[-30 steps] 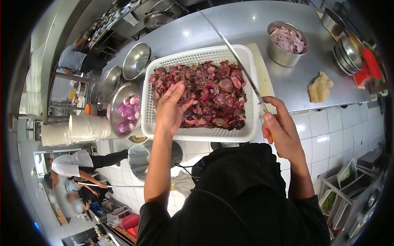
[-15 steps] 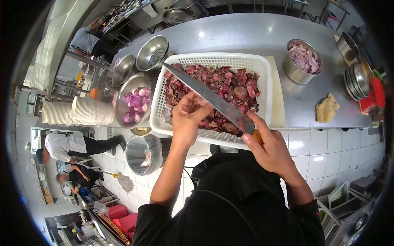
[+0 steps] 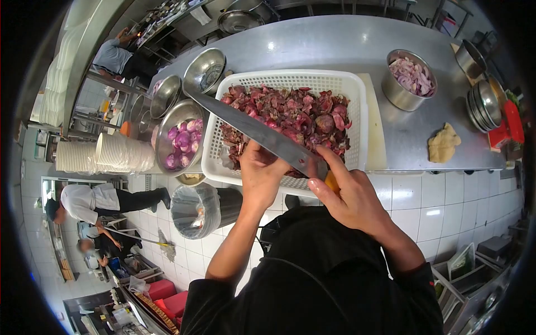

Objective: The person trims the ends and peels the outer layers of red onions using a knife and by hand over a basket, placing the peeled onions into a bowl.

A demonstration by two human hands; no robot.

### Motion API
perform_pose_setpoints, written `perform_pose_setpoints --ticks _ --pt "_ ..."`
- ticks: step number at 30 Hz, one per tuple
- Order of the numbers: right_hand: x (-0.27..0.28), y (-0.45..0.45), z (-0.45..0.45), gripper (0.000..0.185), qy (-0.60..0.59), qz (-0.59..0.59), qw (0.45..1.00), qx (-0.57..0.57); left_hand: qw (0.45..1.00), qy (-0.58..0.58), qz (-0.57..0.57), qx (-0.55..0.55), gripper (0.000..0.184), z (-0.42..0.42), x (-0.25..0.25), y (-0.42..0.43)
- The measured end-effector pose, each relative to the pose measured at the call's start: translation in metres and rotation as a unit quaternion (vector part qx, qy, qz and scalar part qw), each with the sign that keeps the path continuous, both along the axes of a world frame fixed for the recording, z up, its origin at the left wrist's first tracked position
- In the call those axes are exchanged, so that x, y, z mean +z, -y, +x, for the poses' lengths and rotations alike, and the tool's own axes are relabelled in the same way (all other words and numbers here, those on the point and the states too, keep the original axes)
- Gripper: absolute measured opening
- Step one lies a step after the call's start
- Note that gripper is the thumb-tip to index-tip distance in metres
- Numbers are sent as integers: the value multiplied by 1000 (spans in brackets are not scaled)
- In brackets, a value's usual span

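My right hand (image 3: 352, 195) grips the orange handle of a large knife (image 3: 262, 134), its wide blade slanting up to the left over the basket. My left hand (image 3: 261, 176) is closed under the blade, at the near edge of the white perforated basket (image 3: 363, 123); the blade covers its fingertips and whatever they hold. Dark red onions and loose skins (image 3: 285, 111) fill the basket. Left of it, a steel bowl (image 3: 165, 131) holds peeled purple onions (image 3: 181, 142).
On the steel table (image 3: 329, 42) are a pot of sliced onions (image 3: 413, 78), a cloth (image 3: 444, 144), stacked bowls (image 3: 480, 106) and a board (image 3: 375, 134). Paper bowls (image 3: 100, 153) stand left. A lined bin (image 3: 195, 212) is below. Co-workers (image 3: 89, 201) with a mop stand left.
Both my hands came together over the basket's near side, and the knife swung from upright to slanting left across the onions. Lately they shifted slightly down. The mop moved away from the bin.
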State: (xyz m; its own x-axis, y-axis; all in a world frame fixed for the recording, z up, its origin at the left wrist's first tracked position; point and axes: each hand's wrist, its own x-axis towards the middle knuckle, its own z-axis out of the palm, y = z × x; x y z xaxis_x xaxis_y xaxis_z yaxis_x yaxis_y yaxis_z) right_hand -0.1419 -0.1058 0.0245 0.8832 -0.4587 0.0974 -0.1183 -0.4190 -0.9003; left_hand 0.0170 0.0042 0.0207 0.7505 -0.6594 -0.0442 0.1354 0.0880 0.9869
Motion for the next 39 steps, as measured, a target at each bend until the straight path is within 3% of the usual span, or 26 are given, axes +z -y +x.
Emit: perform_pose_setpoints --ticks 6,15,24,30,33,36,39 --pt "4 -4 3 61 21 3 1000 2 1000 22 -12 4 29 -2 -5 -2" --pt "-1 -10 12 67 31 -91 995 -5 998 46 -11 30 36 -18 -18 -4" --pt "-2 -13 23 62 64 -37 997 -32 991 74 -102 49 37 -21 -37 -7" --pt "6 -9 22 47 70 67 994 -51 984 -43 -171 -32 43 -6 -41 -7" --pt "7 5 24 39 24 306 952 -14 959 -126 -242 -81 53 5 -53 -7" --pt "17 15 19 36 -35 400 916 11 960 -163 -209 -87 50 8 -55 -5" --pt "9 13 22 36 -14 333 942 -26 972 -189 -121 -65 45 -6 -21 1"
